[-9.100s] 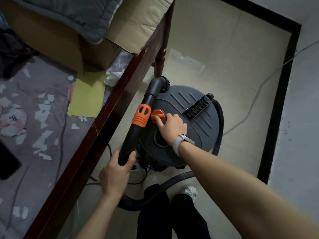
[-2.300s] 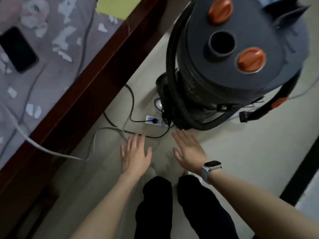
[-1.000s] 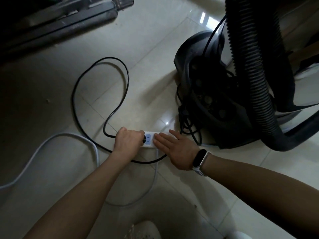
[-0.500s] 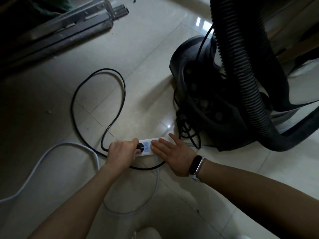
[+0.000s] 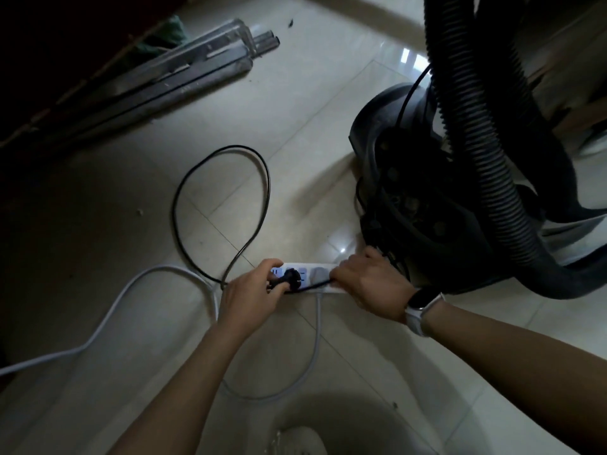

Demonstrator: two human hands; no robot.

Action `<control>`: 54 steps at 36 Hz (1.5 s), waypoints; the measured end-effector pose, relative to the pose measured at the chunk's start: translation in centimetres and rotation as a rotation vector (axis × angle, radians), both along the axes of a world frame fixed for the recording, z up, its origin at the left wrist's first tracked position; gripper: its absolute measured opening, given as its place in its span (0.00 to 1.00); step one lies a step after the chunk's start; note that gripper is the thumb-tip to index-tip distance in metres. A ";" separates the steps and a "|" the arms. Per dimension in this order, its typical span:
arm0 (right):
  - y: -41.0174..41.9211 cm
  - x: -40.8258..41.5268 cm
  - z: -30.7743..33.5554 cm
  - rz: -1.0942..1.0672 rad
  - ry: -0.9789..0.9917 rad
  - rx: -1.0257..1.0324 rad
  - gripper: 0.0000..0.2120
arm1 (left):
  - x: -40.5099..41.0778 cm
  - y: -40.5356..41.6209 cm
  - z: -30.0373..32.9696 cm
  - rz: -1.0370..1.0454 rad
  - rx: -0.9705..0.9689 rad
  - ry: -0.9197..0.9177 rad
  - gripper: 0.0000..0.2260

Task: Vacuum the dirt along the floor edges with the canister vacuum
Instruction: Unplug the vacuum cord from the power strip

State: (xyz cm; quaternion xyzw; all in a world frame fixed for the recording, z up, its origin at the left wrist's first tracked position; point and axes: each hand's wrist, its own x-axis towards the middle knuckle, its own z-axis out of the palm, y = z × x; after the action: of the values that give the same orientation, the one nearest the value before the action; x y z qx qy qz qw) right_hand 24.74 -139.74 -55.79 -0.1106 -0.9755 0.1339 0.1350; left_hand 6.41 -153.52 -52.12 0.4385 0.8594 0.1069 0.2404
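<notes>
1. Black plug (image 5: 290,278) sits over the white power strip (image 5: 308,277), pinched between the thumb and curled fingers of the left hand (image 5: 251,295); whether its pins are seated in a socket cannot be told.
2. The right hand (image 5: 369,285) grips the strip's right end, fingers curled over it and knuckles up, with a smartwatch (image 5: 422,307) on the wrist.
3. The power strip lies flat on the pale tiled floor (image 5: 295,126), near the middle of the view, just beside the base of the canister vacuum (image 5: 410,192).
4. The vacuum stands at the right edge of the view, dark and partly out of frame. Its ribbed black hose (image 5: 486,152) drops down in front of the body and curves away along the floor to the right.
5. A thin black cord (image 5: 223,152) runs from the plug and makes a wide loop on the tiles to the left of the vacuum.
6. A thicker white cable (image 5: 108,316) leaves the strip's near side, curls toward the lower middle and trails off to the left edge.
7. Grey metal bars (image 5: 184,77) lie in a bundle on the floor toward the top left corner, partly in shadow under dark furniture.
8. Small specks of dirt dot the tiles near the bars.
</notes>
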 end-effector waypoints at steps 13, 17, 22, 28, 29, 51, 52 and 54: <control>-0.6 3.9 16.9 -0.390 -0.403 -0.532 0.23 | 2.5 0.2 19.1 -0.209 0.135 -0.013 0.13; -2.4 5.5 23.2 -0.313 -0.509 -0.602 0.18 | 5.2 1.2 27.5 -0.242 0.004 -0.037 0.15; -3.7 6.3 32.8 -0.447 -0.371 -0.822 0.12 | 7.0 0.5 35.6 -0.228 -0.066 -0.107 0.16; -6.9 8.0 43.0 -0.554 -0.249 -0.858 0.12 | 6.5 -2.2 44.2 -0.084 -0.043 -0.283 0.13; -7.3 8.3 44.6 -0.571 -0.239 -0.864 0.12 | 6.6 -2.6 45.5 -0.075 -0.043 -0.312 0.14; -14.3 12.1 63.2 -0.734 -0.144 -1.498 0.23 | 14.9 1.9 61.2 0.922 -0.137 -1.561 0.12; -14.3 12.2 63.4 -0.733 -0.130 -1.512 0.23 | 15.2 2.5 61.5 0.973 -0.138 -1.612 0.12; -14.0 12.5 63.8 -0.759 -0.084 -1.503 0.21 | 15.9 3.7 62.0 1.058 -0.129 -1.663 0.12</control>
State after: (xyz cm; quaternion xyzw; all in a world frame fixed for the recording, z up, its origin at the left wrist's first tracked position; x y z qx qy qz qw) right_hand 37.23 -153.74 8.04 -0.4962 -0.5279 0.6888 0.0247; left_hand 22.30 -149.84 9.84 -0.2308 0.5063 0.4276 0.7124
